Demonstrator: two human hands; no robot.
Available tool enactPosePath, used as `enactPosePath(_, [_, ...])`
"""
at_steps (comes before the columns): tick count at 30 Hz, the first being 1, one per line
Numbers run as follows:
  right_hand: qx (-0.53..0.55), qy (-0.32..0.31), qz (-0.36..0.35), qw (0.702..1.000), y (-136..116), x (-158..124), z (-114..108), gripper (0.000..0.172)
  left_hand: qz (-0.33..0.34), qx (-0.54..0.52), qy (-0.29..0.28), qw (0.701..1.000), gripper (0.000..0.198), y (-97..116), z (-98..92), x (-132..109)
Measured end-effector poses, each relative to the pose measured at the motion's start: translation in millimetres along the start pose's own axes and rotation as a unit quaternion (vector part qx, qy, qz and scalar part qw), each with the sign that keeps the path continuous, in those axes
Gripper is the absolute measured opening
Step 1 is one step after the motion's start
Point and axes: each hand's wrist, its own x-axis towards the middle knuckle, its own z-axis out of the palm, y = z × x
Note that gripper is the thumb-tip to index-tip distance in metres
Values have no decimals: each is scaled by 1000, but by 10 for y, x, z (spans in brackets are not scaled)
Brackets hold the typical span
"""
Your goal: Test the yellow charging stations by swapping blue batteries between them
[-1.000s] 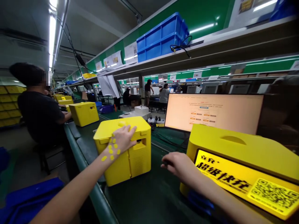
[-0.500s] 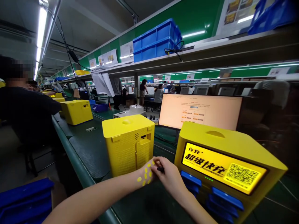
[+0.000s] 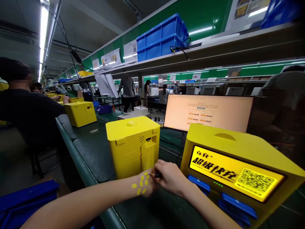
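Centrally, a small black object (image 3: 157, 175) is pinched by the right hand (image 3: 170, 178), its fingers curled closed upon it; the object is too small and too covered for its kind to be told. The left hand (image 3: 145, 183), marked with yellow dots at the wrist, is brought against the right, its fingers meeting the same spot, though whether any hold is borne by it cannot be told.

Both hands are kept low over a dark green bench mat (image 3: 152, 213), between two yellow units. To the left stands a yellow perforated housing (image 3: 132, 151), upright, its vented face and small port turned toward the worker, seemingly for easy reach. To the right, a yellow charging station (image 3: 226, 141) is set near, with a lit screen (image 3: 235, 173) and blue battery slots (image 3: 199, 183) facing the worker, apparently for inspection.

Beyond it, a monitor (image 3: 208, 113) is angled toward the same seat, presumably for reading. Further along the left side, a closed yellow box (image 3: 80, 114) is placed beside a seated co-worker (image 3: 26, 108). Blue crates (image 3: 162, 38) are stored overhead, out of the working area.
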Motion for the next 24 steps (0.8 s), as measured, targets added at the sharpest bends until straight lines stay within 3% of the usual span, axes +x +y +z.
enactPosePath(3, [54, 128, 48, 989, 70, 130, 20, 3, -33, -52, -13, 998, 21, -156, -342, -302])
enactPosePath(5, [93, 201, 96, 970, 174, 282, 42, 8, -35, -160, 27, 986, 25, -307, -680, -537])
enactPosePath(7, [100, 226, 128, 961, 282, 462, 71, 14, -29, -286, 117, 951, 27, -534, -1013, -740])
enactPosePath(8, [98, 224, 138, 960, 325, 549, 88, 15, -56, -313, 183, 930, 29, -683, -1143, -812])
enactPosePath(10, [90, 214, 154, 960, 375, 695, 118, 16, -164, -267, 297, 902, 37, -1043, -1283, -876])
enactPosePath(11, [85, 209, 162, 961, 381, 750, 129, 16, -226, -210, 323, 895, 41, -1238, -1288, -871])
enactPosePath(12, [79, 204, 169, 961, 376, 792, 136, 15, -284, -156, 312, 893, 46, -1430, -1254, -846])
enactPosePath(14, [64, 193, 177, 963, 349, 845, 131, 13, -363, -112, 211, 901, 57, -1760, -1115, -766])
enactPosePath(17, [38, 174, 182, 967, 308, 880, 94, 13, -390, -158, 87, 903, 63, -2026, -902, -659])
enactPosePath(20, [10, 158, 187, 969, 301, 900, 62, 15, -367, -177, 74, 910, 65, -2062, -829, -627])
enactPosePath(24, [-22, 151, 185, 971, 309, 913, 61, 17, -367, -185, 67, 909, 68, -2024, -864, -638])
